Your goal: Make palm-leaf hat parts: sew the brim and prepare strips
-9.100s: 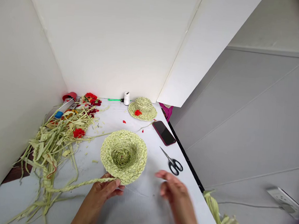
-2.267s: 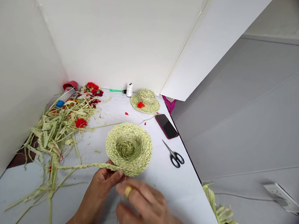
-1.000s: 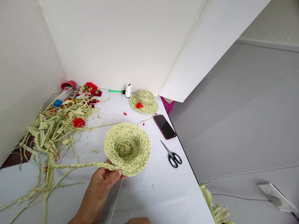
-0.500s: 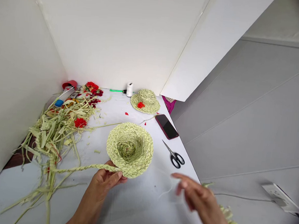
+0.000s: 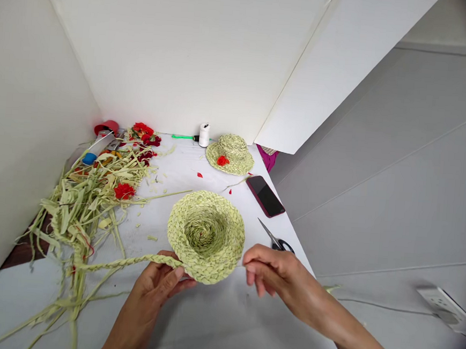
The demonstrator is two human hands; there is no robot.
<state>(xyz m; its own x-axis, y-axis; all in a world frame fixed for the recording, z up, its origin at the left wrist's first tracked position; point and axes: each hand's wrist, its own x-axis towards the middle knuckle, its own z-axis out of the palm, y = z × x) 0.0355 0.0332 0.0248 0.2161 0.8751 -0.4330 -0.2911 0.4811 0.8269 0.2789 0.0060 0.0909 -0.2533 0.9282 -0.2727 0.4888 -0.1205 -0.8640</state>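
A small hat (image 5: 209, 269) woven from pale green straw lies with its hollow crown facing up. My left hand (image 5: 163, 287) grips the near edge of its brim, thumb on top and fingers underneath, where a loose plaited braid (image 5: 129, 261) runs off to the left. Right of the brim, my right hand (image 5: 263, 271) is closed in a pinch. A thin pale thread (image 5: 240, 266) spans the short gap from brim to fingertips; whether a needle is in the pinch I cannot make out. Scissors (image 5: 273, 237) lie just behind this hand, their handles partly covered.
A heap of straw strips (image 5: 89, 201) with red flowers (image 5: 124, 191) fills the table's left side. At the back stand a finished-looking straw hat (image 5: 230, 155) and a white thread spool (image 5: 204, 135). A phone (image 5: 265, 196) lies by the right edge; a socket strip (image 5: 446, 309) is beyond.
My right hand has come left, closer to the brim, its pointing fingers now drawn into a pinch. The loose thread loop on the table no longer shows. My left hand keeps its grip.
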